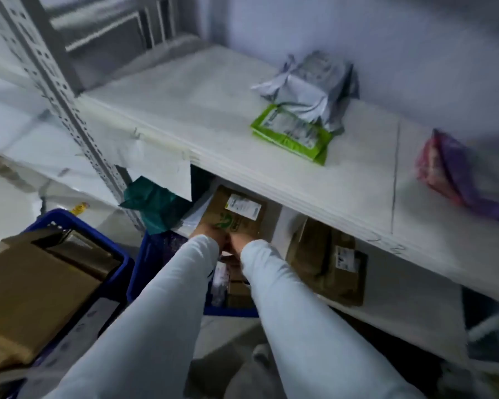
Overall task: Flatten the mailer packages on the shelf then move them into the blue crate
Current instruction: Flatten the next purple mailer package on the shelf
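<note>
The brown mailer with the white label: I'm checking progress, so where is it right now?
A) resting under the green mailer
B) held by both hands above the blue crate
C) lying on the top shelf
B: both hands, left and right, grip the brown mailer at its near edge, over the blue crate.

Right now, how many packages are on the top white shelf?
3. A grey package at the back, a green one against its front, and a pink-purple one apart on the right. More may sit outside the picture.
</note>
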`<control>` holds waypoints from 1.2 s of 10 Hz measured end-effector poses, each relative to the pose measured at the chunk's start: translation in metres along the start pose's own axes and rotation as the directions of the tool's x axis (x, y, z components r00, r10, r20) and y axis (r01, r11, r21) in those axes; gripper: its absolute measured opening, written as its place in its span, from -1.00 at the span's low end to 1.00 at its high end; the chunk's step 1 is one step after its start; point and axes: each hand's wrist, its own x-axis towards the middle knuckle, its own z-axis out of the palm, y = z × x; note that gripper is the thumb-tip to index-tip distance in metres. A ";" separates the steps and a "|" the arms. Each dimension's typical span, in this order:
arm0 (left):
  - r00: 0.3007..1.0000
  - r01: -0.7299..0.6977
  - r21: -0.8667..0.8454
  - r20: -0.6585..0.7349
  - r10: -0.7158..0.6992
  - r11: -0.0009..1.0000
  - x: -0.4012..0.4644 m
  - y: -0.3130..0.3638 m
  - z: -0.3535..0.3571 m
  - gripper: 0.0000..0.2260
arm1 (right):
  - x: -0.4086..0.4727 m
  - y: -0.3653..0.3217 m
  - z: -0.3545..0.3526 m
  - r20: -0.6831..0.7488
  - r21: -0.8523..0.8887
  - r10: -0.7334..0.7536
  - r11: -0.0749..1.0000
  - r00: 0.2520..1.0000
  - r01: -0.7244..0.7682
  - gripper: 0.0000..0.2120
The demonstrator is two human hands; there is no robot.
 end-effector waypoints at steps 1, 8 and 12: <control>0.997 -0.032 0.126 -0.071 0.041 0.992 -0.022 0.052 0.022 -0.70 | -0.023 -0.019 -0.046 -0.006 -0.058 -0.104 0.993 0.995 0.103 -0.73; 0.973 -0.175 0.032 0.158 0.168 0.984 -0.061 0.280 0.170 -0.72 | -0.079 -0.063 -0.369 -0.728 -0.257 -0.426 0.896 0.537 0.363 -0.83; 0.931 -0.263 0.036 0.271 0.244 0.964 -0.086 0.324 0.258 -0.77 | -0.066 0.011 -0.418 -0.736 -0.602 -0.406 0.758 0.541 -0.250 -0.55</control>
